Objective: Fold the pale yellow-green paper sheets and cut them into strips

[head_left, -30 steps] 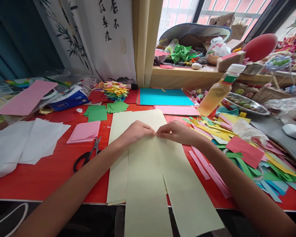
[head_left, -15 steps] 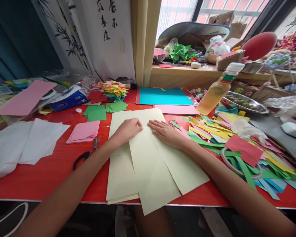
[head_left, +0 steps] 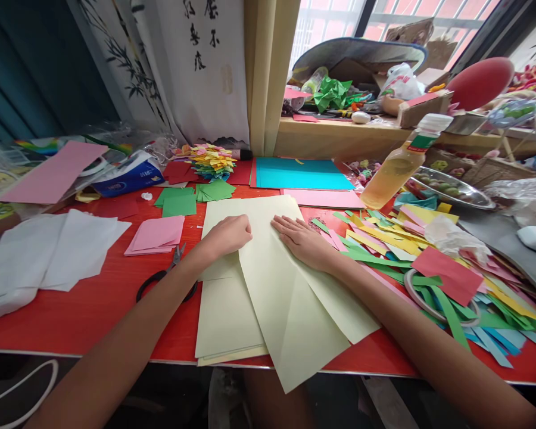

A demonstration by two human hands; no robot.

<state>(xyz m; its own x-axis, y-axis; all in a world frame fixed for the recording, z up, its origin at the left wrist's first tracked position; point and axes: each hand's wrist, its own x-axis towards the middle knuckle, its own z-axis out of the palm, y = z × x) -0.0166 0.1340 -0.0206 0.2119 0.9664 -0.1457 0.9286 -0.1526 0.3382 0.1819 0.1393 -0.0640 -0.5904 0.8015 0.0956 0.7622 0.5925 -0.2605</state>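
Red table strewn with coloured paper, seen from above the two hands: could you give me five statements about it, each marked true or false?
1. The right hand lies flat on the pale green paper sheets. True.
2. The left hand holds the black-handled metal scissors. False: the scissors lie on the red table, partly behind the left forearm.
3. A bright blue rectangular sheet lies beyond the pale green paper sheets. True.
4. The clear bottle of amber liquid has a red cap. False: its cap is white.
5. The square pink paper stack lies left of the pale green paper sheets. True.
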